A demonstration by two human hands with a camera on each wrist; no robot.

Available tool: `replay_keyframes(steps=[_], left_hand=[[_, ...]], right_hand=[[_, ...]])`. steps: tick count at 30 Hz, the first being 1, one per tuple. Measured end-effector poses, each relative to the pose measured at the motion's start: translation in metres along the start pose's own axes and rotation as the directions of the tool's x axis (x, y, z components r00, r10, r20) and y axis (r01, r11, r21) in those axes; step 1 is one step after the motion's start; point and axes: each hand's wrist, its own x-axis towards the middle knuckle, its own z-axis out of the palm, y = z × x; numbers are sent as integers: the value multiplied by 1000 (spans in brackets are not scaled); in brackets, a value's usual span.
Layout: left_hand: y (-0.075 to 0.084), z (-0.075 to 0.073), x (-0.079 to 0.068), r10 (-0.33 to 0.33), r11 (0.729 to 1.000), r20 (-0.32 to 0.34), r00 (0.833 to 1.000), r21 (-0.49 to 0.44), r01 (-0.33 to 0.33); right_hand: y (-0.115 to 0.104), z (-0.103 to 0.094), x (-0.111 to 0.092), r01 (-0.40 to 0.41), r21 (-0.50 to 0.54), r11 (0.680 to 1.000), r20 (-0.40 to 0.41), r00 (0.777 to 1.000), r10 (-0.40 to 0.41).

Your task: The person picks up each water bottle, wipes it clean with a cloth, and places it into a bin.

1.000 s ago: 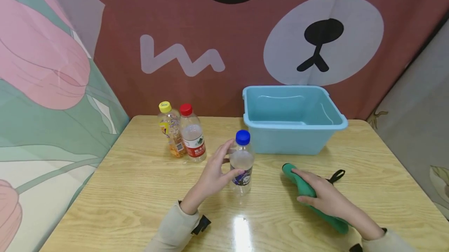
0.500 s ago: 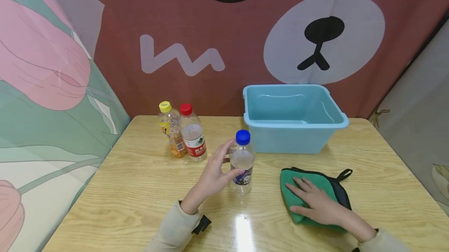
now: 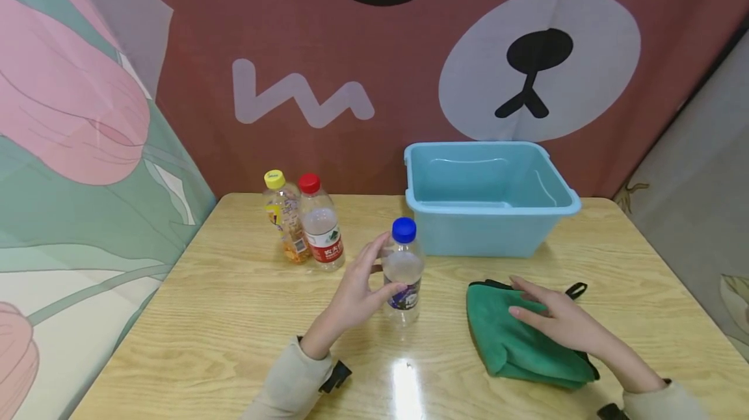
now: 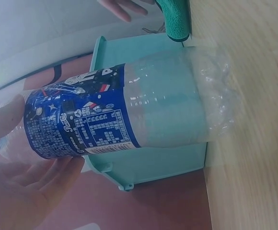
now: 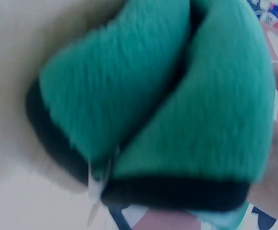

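My left hand (image 3: 358, 291) grips a clear plastic bottle (image 3: 404, 267) with a blue cap and blue label, upright on the table. In the left wrist view, the thumb and fingers wrap around the upper part of the bottle (image 4: 165, 100). My right hand (image 3: 562, 319) lies over a folded green cloth (image 3: 509, 348) with black edging and a black hanging loop. Its fingers are extended; whether they touch the cloth I cannot tell. In the right wrist view, the cloth (image 5: 206, 115) fills most of the picture, with part of the hand behind it at the right.
A light-blue plastic tub (image 3: 476, 235) stands at the back, behind the blue-capped bottle. A red-capped bottle (image 3: 322, 231) and a yellow-capped bottle (image 3: 287, 225) stand side by side at the back left of the wooden table (image 3: 222, 316). Printed curtains (image 3: 409, 62) hang behind.
The green cloth was bunched under my right hand, then spread flatter with a dark part showing; now it is folded over. My right hand has shifted right. My left hand stays on the bottle.
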Motion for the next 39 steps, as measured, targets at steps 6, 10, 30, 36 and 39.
replay_keyframes(steps=[6, 10, 30, 36, 39], left_hand=[[1, 0, 0, -12, 1000, 0, 1000, 5, 12], [1, 0, 0, -8, 1000, -2, 1000, 4, 8], [4, 0, 3, -13, 1000, 36, 999, 19, 12], [9, 0, 8, 3, 1000, 52, 999, 28, -4], [13, 1, 12, 29, 999, 58, 998, 32, -30]], right_hand=[[11, -18, 0, -113, 133, 985, -53, 991, 121], [19, -29, 2, -161, 273, 949, -98, 976, 194], [37, -63, 21, -33, 731, 682, -238, 924, 299], [42, -74, 30, 42, 807, 589, -255, 925, 283], [44, -80, 34, 52, 811, 583, -252, 930, 269]])
